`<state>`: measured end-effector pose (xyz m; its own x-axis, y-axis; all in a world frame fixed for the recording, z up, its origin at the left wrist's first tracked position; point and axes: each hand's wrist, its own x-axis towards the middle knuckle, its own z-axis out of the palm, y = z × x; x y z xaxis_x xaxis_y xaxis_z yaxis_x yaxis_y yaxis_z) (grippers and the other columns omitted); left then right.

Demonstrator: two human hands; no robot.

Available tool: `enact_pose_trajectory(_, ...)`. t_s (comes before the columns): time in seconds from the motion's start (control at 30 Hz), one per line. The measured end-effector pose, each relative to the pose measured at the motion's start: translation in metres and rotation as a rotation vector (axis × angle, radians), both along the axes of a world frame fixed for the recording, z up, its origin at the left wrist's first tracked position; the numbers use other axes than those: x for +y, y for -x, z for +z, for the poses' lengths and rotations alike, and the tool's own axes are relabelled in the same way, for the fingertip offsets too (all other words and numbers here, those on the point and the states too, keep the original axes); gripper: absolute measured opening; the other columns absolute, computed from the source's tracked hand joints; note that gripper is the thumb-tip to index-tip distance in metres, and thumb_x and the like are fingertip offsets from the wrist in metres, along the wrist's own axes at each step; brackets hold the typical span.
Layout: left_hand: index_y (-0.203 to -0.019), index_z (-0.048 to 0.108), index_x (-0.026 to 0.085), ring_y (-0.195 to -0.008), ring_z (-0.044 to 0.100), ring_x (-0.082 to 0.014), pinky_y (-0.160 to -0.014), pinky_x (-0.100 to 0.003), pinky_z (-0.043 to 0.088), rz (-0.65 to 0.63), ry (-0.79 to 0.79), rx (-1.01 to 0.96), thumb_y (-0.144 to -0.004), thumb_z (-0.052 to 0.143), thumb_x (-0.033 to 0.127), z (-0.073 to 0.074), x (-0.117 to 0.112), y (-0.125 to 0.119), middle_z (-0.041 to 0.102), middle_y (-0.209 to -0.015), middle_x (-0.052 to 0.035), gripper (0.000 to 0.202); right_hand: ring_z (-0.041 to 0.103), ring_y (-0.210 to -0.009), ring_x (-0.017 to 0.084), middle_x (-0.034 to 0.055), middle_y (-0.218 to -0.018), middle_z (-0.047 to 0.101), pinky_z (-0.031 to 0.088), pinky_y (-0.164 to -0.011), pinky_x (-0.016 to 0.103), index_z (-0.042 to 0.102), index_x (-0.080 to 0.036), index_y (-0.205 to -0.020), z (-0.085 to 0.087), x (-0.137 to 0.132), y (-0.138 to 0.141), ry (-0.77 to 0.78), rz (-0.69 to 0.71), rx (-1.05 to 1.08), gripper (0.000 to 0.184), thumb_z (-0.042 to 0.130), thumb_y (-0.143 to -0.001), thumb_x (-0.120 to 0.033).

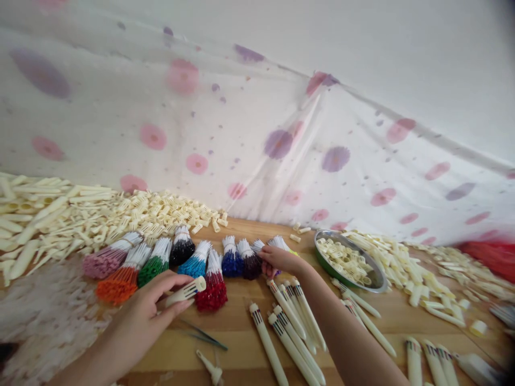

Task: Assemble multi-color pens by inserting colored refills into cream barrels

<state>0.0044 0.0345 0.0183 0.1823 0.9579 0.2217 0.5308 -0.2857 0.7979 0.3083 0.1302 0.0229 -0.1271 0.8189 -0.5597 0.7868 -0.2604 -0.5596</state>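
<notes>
My left hand (155, 308) is closed round a cream pen barrel (185, 292), held just in front of the red refill bundle (212, 289). My right hand (277, 260) reaches forward and pinches at the refill bundles at the right end of the row, near a dark purple bundle (251, 262); what its fingers grip is hidden. A row of bundled coloured refills lies across the wooden table (237, 332): pink (105, 261), orange (120, 282), green (155, 266), black (182, 249), light blue (196, 262), dark blue (231, 261).
Several assembled cream pens (287, 327) lie in front of my right arm. A green-rimmed metal bowl (349, 262) holds small cream parts. Heaps of cream plastic parts (80, 214) lie at the left and right. A flowered sheet (241, 134) hangs behind. Tweezers (203, 336) lie on the table.
</notes>
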Motion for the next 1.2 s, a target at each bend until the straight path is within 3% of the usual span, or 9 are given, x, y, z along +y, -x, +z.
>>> enact_pose_trajectory(0.23,-0.093,0.067,0.025,-0.086,0.068,-0.0210,-0.073,-0.026,0.055,-0.026,-0.002,-0.008,-0.075,0.060,0.036,0.009,-0.003,-0.004,0.071,-0.093,-0.0015,0.023,0.060,-0.092,0.019,0.0074,-0.113,0.058,0.051,-0.077,0.039,0.054,-0.016,-0.114,-0.005,-0.004,-0.002,-0.001,-0.019,0.158,0.027,0.053,-0.091,-0.030)
enact_pose_trajectory(0.4,-0.094,0.067,0.026,-0.085,0.069,-0.0208,-0.070,-0.025,0.056,-0.019,-0.020,-0.026,-0.074,0.061,0.037,0.010,-0.017,0.006,0.072,-0.092,-0.0006,0.023,0.060,-0.092,0.019,0.0073,-0.112,0.058,0.051,-0.077,0.039,0.054,-0.016,-0.113,-0.009,-0.014,-0.004,-0.086,0.015,0.248,0.027,0.053,-0.091,-0.030)
enact_pose_trajectory(0.47,-0.093,0.067,0.027,-0.087,0.069,-0.0213,-0.072,-0.026,0.056,-0.012,-0.021,-0.035,-0.075,0.061,0.037,0.007,-0.024,0.014,0.073,-0.093,-0.0008,0.022,0.061,-0.089,0.018,0.0062,-0.107,0.060,0.051,-0.076,0.038,0.056,-0.015,-0.109,-0.008,-0.021,-0.007,-0.134,0.031,0.285,0.025,0.054,-0.090,-0.030)
enact_pose_trajectory(0.63,-0.094,0.068,0.026,-0.082,0.071,-0.0218,-0.069,-0.028,0.059,0.043,-0.095,-0.014,-0.074,0.062,0.037,-0.011,-0.042,0.031,0.075,-0.092,-0.0020,0.024,0.061,-0.076,0.014,0.0025,-0.080,0.062,0.050,-0.075,0.031,0.054,-0.014,-0.075,0.011,-0.058,-0.001,-0.266,0.046,0.375,0.018,0.055,-0.087,-0.028)
enact_pose_trajectory(0.77,-0.103,0.065,0.029,-0.095,0.068,-0.0200,-0.075,-0.024,0.057,0.043,-0.195,0.045,-0.082,0.055,0.031,-0.029,-0.053,0.039,0.072,-0.104,-0.0009,0.023,0.063,-0.066,0.013,0.0039,-0.082,0.065,0.050,-0.059,0.026,0.047,-0.018,-0.078,0.026,-0.107,0.035,-0.285,0.129,0.448,0.023,0.043,-0.091,-0.036)
enact_pose_trajectory(0.87,-0.112,0.061,0.032,-0.098,0.066,-0.0173,-0.081,-0.023,0.054,-0.049,-0.304,0.218,-0.086,0.051,0.024,-0.032,-0.058,0.043,0.070,-0.108,0.0009,0.029,0.061,-0.059,0.012,0.0018,-0.070,0.065,0.043,-0.052,0.022,0.045,-0.019,-0.075,0.025,-0.138,0.063,-0.392,0.371,0.236,0.020,0.039,-0.092,-0.026)
enact_pose_trajectory(0.97,-0.119,0.057,0.034,-0.097,0.065,-0.0160,-0.084,-0.023,0.051,-0.093,-0.420,0.389,-0.087,0.047,0.018,-0.028,-0.060,0.047,0.068,-0.108,0.0003,0.037,0.057,-0.056,0.012,0.0008,-0.065,0.062,0.038,-0.052,0.021,0.047,-0.019,-0.074,0.023,-0.152,0.072,-0.539,0.564,0.029,0.020,0.039,-0.092,-0.021)
enact_pose_trajectory(1.2,-0.123,0.054,0.029,-0.096,0.062,-0.0160,-0.084,-0.024,0.049,-0.102,-0.478,0.440,-0.089,0.044,0.014,-0.026,-0.060,0.053,0.066,-0.107,-0.0029,0.038,0.047,-0.053,0.010,-0.0022,-0.063,0.055,0.031,-0.051,0.021,0.045,-0.020,-0.077,0.028,-0.151,0.057,-0.756,0.680,-0.122,0.021,0.034,-0.095,-0.021)
